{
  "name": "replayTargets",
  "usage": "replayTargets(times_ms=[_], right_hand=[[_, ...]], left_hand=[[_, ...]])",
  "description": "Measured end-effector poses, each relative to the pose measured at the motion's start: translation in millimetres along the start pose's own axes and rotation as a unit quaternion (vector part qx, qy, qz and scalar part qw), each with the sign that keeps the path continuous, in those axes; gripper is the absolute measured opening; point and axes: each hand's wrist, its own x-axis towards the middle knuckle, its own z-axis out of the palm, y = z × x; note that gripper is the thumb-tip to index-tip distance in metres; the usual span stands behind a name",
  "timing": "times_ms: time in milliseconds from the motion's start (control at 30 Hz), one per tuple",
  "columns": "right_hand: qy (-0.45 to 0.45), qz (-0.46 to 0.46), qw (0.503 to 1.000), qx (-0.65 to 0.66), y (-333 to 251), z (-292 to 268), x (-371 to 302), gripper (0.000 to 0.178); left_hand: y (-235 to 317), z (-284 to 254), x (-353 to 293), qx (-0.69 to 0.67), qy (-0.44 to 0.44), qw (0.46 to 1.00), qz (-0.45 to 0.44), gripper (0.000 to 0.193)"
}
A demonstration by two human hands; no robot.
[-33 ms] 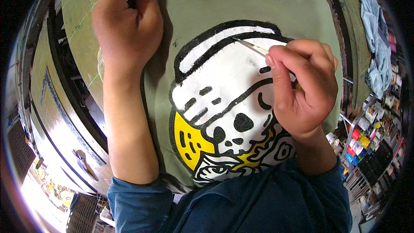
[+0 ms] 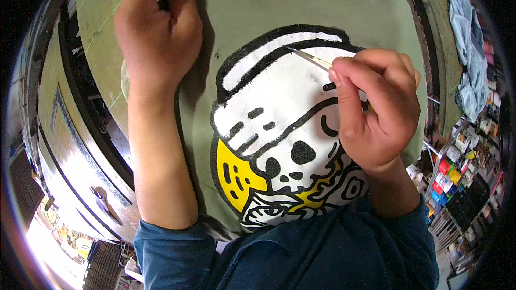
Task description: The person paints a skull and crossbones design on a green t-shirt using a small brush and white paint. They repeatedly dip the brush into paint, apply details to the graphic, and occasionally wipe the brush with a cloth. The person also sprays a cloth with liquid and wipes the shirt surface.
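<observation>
My right hand (image 2: pixel 379 102) pinches a thin paintbrush (image 2: pixel 314 60) between thumb and fingertips. The brush's dark tip meets the black outline along the cap of a painted skull (image 2: pixel 303 153). This picture, in white, black and yellow, lies on olive-green cloth (image 2: pixel 258 0). Toward the far left, my left hand (image 2: pixel 161 32) is above the cloth with its fingers curled in. The upper edge of the view cuts those fingers off, and a small dark thing shows between them, too hidden to name.
Several paint jars (image 2: pixel 445 182) and many brushes stand at the lower right. Light blue cloths (image 2: pixel 465 48) hang at the far right. Green-topped boards with dark rails run along both sides, with a pale glossy panel (image 2: pixel 75 177) at the left.
</observation>
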Motion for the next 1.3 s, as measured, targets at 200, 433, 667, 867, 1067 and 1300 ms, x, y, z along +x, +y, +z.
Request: replayTargets(times_ms=[200, 433, 667, 867, 1067, 1300], right_hand=[[0.002, -0.002, 1.000, 0.000, 2.3, -0.7, -0.5, 0.018], [-0.003, -0.001, 1.000, 0.001, 1.6, -1.7, 0.0, 0.020], [-0.007, -0.006, 1.000, 0.005, 2.1, -2.0, -0.3, 0.021], [0.003, -0.013, 1.000, 0.013, 2.8, -0.7, -2.0, 0.022], [0.007, -0.020, 1.000, 0.017, 4.3, -0.8, -2.8, 0.023], [0.012, -0.008, 1.000, -0.001, 4.5, -2.9, -5.1, 0.021]], left_hand=[[-7.9, 0.9, 2.6, -0.043, -0.002, 0.999, 0.015, 0.015], [-4.6, 2.5, 3.7, -0.031, 0.008, 0.999, -0.007, 0.014], [-3.3, 1.7, 3.1, -0.006, 0.002, 1.000, -0.002, 0.013], [-2.0, 2.1, 2.2, -0.025, 0.002, 1.000, -0.016, 0.012], [-2.2, 2.8, 3.0, -0.028, 0.009, 1.000, -0.009, 0.013], [-0.8, 3.4, 3.8, -0.053, 0.003, 0.999, -0.014, 0.013]])
